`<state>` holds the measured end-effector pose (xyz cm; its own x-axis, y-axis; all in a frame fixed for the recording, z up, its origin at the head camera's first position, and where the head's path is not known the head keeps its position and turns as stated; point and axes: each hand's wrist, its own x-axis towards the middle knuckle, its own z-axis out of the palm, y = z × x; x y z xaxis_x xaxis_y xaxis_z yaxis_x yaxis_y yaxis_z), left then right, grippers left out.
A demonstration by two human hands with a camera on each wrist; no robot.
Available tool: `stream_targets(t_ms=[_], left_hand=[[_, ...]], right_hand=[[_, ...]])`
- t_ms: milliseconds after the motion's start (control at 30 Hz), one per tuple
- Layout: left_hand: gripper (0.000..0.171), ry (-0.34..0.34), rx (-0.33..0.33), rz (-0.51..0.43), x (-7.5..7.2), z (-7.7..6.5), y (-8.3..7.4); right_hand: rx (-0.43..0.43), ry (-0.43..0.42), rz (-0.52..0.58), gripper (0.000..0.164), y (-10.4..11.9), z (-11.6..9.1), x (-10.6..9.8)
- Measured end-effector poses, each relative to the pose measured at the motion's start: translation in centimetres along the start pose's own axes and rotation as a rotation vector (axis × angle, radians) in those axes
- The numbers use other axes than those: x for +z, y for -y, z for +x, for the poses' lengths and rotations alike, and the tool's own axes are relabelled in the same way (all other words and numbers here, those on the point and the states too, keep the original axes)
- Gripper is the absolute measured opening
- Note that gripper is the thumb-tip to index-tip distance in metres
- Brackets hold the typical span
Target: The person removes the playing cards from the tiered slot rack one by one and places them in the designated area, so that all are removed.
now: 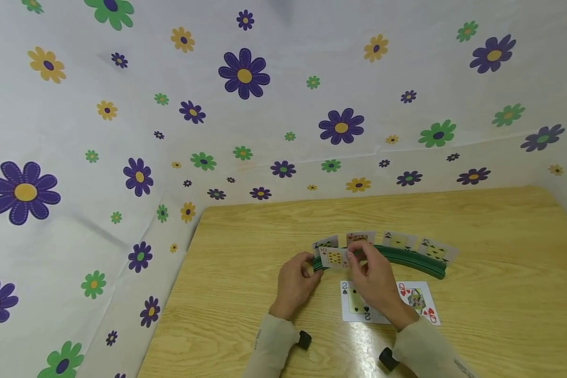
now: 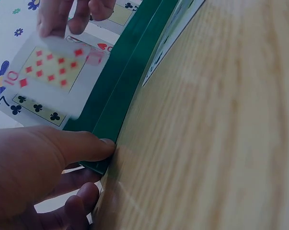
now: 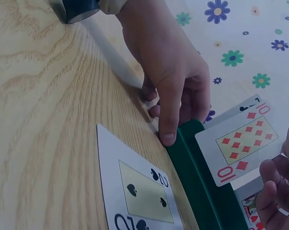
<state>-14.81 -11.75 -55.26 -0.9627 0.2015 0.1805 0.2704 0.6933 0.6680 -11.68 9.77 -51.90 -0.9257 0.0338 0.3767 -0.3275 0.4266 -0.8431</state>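
A curved green playing-card holder (image 1: 408, 256) stands on the table, several cards upright in it. My left hand (image 1: 295, 281) grips its left end, the thumb (image 2: 94, 146) on the near side and fingers behind. Between right thumb and fingertips, my right hand (image 1: 375, 281) pinches a ten of diamonds (image 3: 244, 143) by its right edge. That card is tilted over the holder's left end, overlapping the seven of clubs (image 2: 39, 110) behind it. Farther right in the holder are a face card (image 1: 365, 236), an ace (image 1: 397, 240) and a five (image 1: 436, 250).
Flat before the holder lie a two of spades (image 1: 352, 303) and a queen of hearts (image 1: 418, 298); my right hand and wrist hide what lies between them. The wooden table (image 1: 227, 252) meets flower-patterned sheeting (image 1: 283, 142) at the back and left.
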Motion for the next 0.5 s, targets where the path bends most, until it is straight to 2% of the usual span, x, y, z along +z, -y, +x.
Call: stream_targets(t_ms=[267, 500], left_hand=[[0.031, 0.012, -0.007, -0.008, 0.0, 0.1, -0.2], [0.032, 0.005, -0.024, 0.004, 0.0, 0.0, -0.1]], right_hand=[[-0.003, -0.065, -0.043, 0.01, -0.4, -0.8, -2.0], [0.045, -0.095, -0.058, 0.009, -0.4, -1.9, -3.8]])
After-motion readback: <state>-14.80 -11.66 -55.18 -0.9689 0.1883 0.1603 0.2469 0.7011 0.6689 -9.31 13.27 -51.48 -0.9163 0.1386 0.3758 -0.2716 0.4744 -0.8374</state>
